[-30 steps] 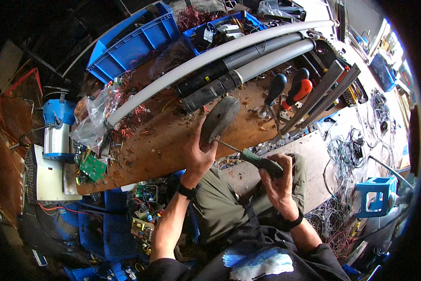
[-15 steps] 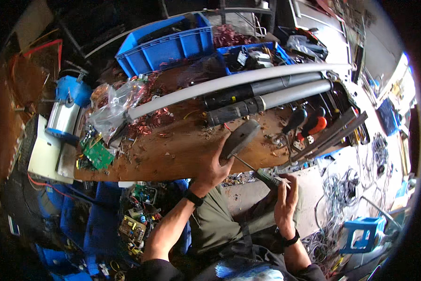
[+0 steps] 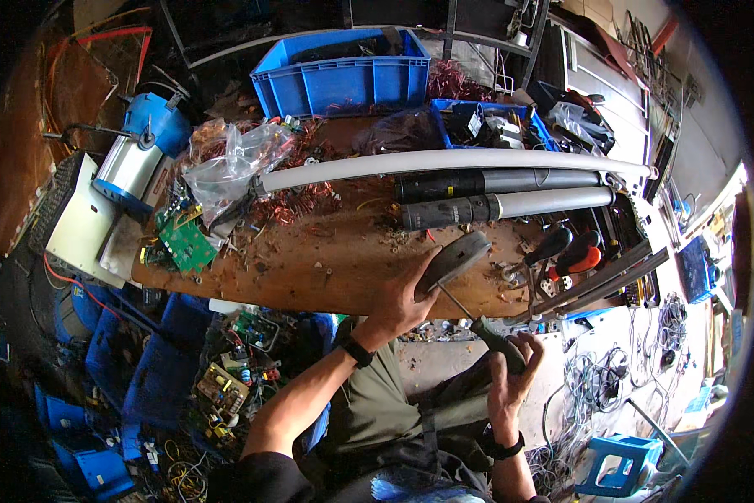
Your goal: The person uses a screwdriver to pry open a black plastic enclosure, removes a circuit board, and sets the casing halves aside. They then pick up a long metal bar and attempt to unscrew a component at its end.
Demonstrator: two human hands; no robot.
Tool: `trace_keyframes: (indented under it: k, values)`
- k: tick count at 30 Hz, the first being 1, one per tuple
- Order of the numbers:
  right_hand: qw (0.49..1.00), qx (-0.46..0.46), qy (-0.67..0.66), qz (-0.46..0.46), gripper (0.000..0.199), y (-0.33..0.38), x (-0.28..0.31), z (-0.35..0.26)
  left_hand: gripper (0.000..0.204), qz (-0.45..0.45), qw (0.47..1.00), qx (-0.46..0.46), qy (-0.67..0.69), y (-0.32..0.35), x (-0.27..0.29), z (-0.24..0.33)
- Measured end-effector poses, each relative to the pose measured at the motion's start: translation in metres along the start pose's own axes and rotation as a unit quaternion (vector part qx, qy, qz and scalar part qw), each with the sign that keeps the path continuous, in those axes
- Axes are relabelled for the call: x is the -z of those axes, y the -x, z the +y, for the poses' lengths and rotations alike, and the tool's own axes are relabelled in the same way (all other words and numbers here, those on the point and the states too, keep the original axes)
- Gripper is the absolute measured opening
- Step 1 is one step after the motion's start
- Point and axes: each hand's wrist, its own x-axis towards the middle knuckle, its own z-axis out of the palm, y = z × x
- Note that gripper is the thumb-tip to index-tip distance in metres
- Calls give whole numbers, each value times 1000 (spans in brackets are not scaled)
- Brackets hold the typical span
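Observation:
My left hand [image 3: 398, 308] is closed round a dark grey, rounded flat casing [image 3: 456, 261] and holds it tilted above the front edge of the bench. What kind of casing it is I cannot make out. In my right hand [image 3: 506, 392] is a screwdriver with a dark green handle [image 3: 497, 338]. Its butt lies against the palm, with the thumb and fingers curled loosely about it. The thin shaft runs up and left to the casing's underside, where the tip's contact is hidden.
Long tubes [image 3: 461, 210] lie across the wooden bench [image 3: 310, 260], with orange and black-handled tools [image 3: 580, 256] to their right. A green circuit board [image 3: 188, 246] and a plastic bag [image 3: 234, 168] lie left. Blue crates [image 3: 343, 84] stand behind; tangled cables [image 3: 599, 373] cover the lower right.
The whole view has turned and shifted, so the bench appears more level. My right fingers have shifted on the screwdriver handle and look more spread. The casing stays in my left hand.

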Motion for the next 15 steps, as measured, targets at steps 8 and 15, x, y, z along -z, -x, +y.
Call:
trace_keyframes:
  k: [8,15]
  values:
    - [999,17,26,26,45,-1,-2,6,79,-16,999,24,30,1,-2,-1]
    - [999,-48,12,16,31,-1,1,8,77,7,995,10,100,5,-10,-7]
